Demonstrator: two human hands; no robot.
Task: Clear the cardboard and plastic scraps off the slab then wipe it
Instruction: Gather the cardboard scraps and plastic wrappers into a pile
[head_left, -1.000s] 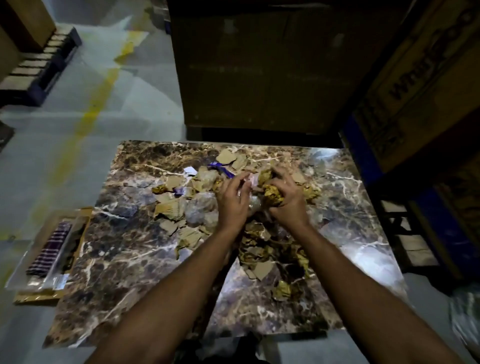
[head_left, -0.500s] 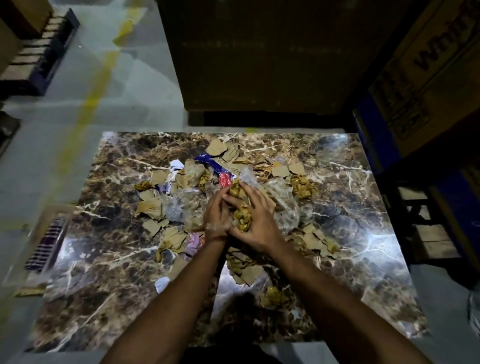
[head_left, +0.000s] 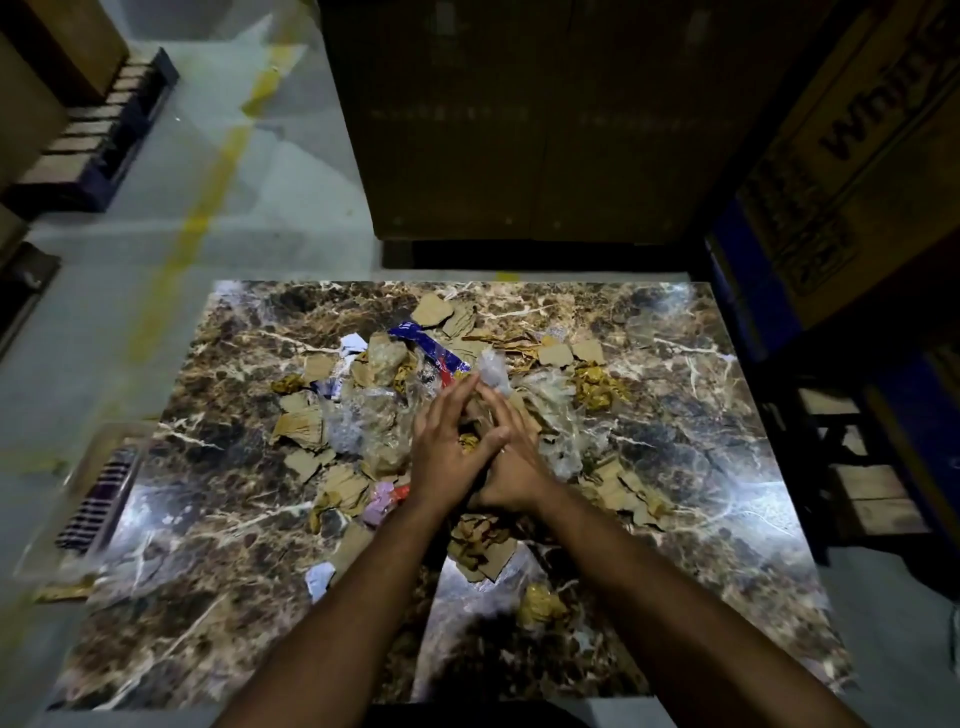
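A brown marble slab (head_left: 208, 571) lies in front of me with a heap of torn cardboard scraps (head_left: 301, 423) across its middle. Mixed into the heap are crumpled clear plastic (head_left: 556, 431), a blue wrapper (head_left: 426, 343) and a pink scrap (head_left: 379, 501). My left hand (head_left: 444, 447) and my right hand (head_left: 514, 467) are pressed together over the centre of the heap. They cup a small wad of brown scraps between the palms. A twist of clear plastic (head_left: 493, 371) sticks up at the fingertips. A crumpled brown ball (head_left: 540, 605) lies alone near the front.
A tall dark cardboard box (head_left: 519, 130) stands just behind the slab. A printed carton (head_left: 857, 156) leans at the right above a wooden pallet (head_left: 872, 488). On the floor to the left lies a clear tray (head_left: 98, 499) holding a striped item. Another pallet (head_left: 98, 135) sits far left.
Both hands have drawn back from the far part of the heap toward the middle and closed against each other with scraps between them. The clear plastic has shifted to the right.
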